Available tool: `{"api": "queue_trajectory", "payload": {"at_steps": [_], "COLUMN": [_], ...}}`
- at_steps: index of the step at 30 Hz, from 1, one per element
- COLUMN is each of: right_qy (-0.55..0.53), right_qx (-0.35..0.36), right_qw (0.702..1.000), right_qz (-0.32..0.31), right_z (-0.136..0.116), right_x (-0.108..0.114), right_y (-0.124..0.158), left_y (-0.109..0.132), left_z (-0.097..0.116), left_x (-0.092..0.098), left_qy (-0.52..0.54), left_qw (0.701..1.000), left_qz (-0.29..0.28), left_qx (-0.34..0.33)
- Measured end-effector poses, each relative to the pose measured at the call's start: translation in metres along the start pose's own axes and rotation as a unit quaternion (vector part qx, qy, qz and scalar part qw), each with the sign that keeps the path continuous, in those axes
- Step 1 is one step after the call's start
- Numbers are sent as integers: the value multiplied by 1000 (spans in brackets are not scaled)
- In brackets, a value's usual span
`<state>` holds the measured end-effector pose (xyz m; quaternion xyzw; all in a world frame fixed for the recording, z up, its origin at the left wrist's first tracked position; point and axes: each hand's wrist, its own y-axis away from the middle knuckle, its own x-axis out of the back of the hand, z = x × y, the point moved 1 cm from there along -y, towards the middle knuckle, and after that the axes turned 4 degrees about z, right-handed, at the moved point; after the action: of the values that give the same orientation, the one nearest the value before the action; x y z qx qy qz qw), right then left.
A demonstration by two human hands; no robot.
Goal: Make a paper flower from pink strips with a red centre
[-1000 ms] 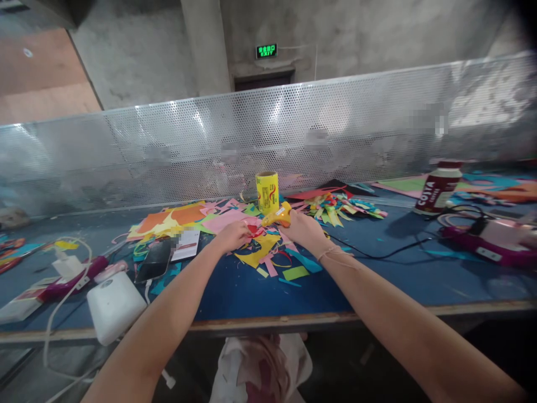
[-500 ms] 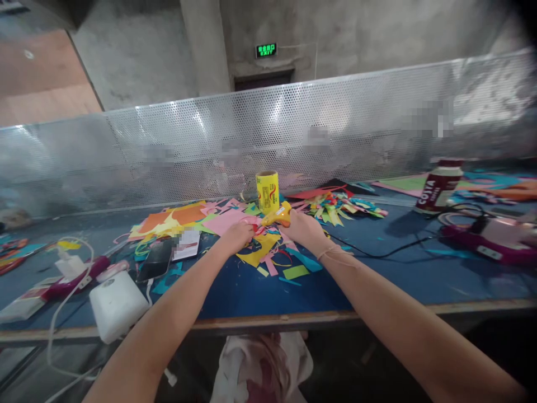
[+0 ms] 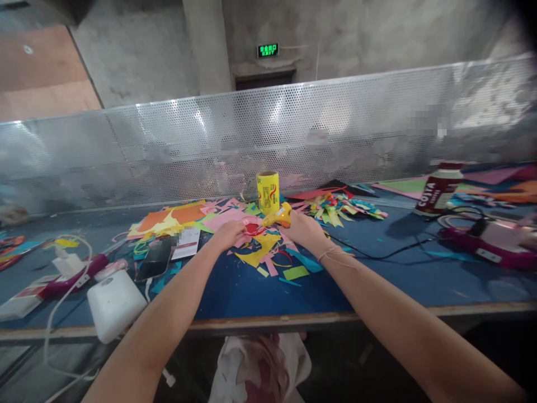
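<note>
My right hand is closed around a yellow glue gun, whose nozzle points left. The nozzle end is close to a small red and pink paper piece; I cannot tell whether they touch. The fingers of my left hand pinch this piece at its left edge. Beneath and around both hands lie colored paper scraps, among them yellow, pink, green and blue ones. Just behind the glue gun a yellow cardboard tube stands upright.
To the left are a phone, a white power bank or case and cables. A brown-and-white bottle and a purple power strip sit at right. A perforated metal panel borders the table's back.
My left hand has shifted slightly left, and more of the red and pink paper piece shows between the hands. The right hand and glue gun stay almost where they were.
</note>
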<state>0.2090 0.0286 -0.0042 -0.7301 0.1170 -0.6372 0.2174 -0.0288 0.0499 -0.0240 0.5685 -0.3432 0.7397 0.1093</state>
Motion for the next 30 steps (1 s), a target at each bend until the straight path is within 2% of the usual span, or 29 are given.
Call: {"api": "queue_trajectory", "payload": {"at_steps": [4, 12, 20, 30], "right_qy": [2, 17, 38, 42], "right_qx": [10, 81, 55, 35], "right_qw": [1000, 996, 998, 998], "right_qz": [-20, -16, -1, -5], "right_z": [-2, -5, -7, -6], "right_x": [3, 4, 8, 6], "right_y": [1, 5, 5, 5], "left_y": [-3, -4, -6, -4], "left_z": [7, 10, 16, 9], "left_x": [-1, -8, -8, -5], "left_qy": [-50, -18, -2, 53], "left_qw": [999, 999, 998, 998], "left_qz": [19, 31, 29, 13], "left_qx": [8, 27, 49, 6]}}
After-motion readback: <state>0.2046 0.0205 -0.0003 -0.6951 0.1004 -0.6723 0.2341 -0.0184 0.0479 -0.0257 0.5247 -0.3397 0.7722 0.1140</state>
